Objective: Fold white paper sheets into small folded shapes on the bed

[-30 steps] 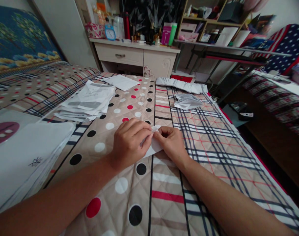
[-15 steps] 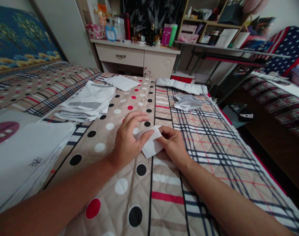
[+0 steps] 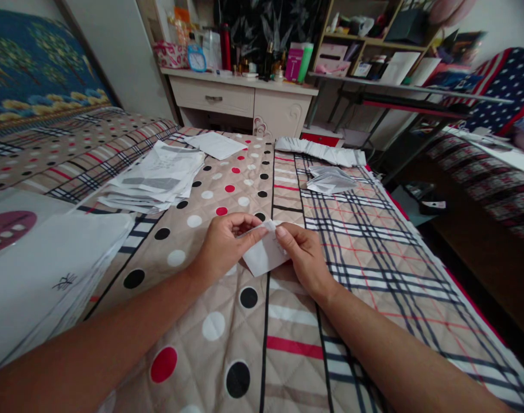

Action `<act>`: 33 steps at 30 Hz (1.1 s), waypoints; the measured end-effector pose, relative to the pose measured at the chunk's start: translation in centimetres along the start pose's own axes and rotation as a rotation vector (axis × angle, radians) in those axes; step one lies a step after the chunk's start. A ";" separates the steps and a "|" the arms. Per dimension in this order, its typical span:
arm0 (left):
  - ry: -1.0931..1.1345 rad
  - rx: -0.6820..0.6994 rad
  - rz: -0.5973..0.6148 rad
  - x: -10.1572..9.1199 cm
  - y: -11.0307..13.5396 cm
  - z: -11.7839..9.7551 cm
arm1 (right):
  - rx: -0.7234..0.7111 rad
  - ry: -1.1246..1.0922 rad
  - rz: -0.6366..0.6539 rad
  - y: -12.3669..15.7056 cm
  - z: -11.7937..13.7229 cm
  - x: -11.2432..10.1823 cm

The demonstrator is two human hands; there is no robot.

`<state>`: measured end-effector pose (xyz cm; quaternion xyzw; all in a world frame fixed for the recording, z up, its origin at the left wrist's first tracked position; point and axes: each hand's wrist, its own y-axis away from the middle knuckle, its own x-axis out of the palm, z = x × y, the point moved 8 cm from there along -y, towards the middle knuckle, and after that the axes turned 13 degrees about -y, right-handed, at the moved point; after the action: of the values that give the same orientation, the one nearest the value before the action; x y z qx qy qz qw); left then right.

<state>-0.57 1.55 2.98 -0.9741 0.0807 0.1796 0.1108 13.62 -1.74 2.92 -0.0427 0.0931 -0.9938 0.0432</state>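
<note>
Over the middle of the patterned bedspread (image 3: 227, 310), a small folded piece of white paper (image 3: 266, 255) is held between both hands. My left hand (image 3: 225, 244) pinches its upper left edge, thumb on top and fingers curled behind. On the other side, my right hand (image 3: 307, 252) grips the upper right edge with its thumb over the paper. The fingertips behind the sheet are partly hidden. Beyond the hands, to the right, lie a few folded papers (image 3: 330, 180) and a long row of folded white papers (image 3: 317, 151).
A stack of used sheets (image 3: 154, 178) lies left of the hands, with a single folded sheet (image 3: 216, 145) behind it. Nearer on the left is a larger white paper pile (image 3: 72, 258). A dresser (image 3: 210, 94) stands past the bed's far edge.
My left fingers have come down and closed onto the paper. The flap that stood folded up now lies flatter, and my right thumb has moved onto the paper's top edge.
</note>
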 end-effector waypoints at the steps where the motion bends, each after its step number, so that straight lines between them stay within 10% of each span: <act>1: 0.022 0.001 0.011 0.1 0.0 0.0 | -0.006 0.019 0.004 0.0 0.1 0.1; 7: 0.129 -0.061 0.066 0.6 0.1 0.1 | -0.059 0.092 0.028 0.2 0.9 0.3; 17: 0.683 -0.277 0.208 2.7 0.6 1.1 | 0.197 -0.439 0.122 0.1 -1.7 2.0; 33: 0.426 -0.193 0.213 1.6 0.5 -0.2 | -0.029 -0.188 -0.122 0.2 0.6 -0.3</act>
<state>0.84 0.80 2.53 -0.9820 0.1871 -0.0122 -0.0216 14.00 -2.00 3.46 -0.1420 0.1004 -0.9847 -0.0096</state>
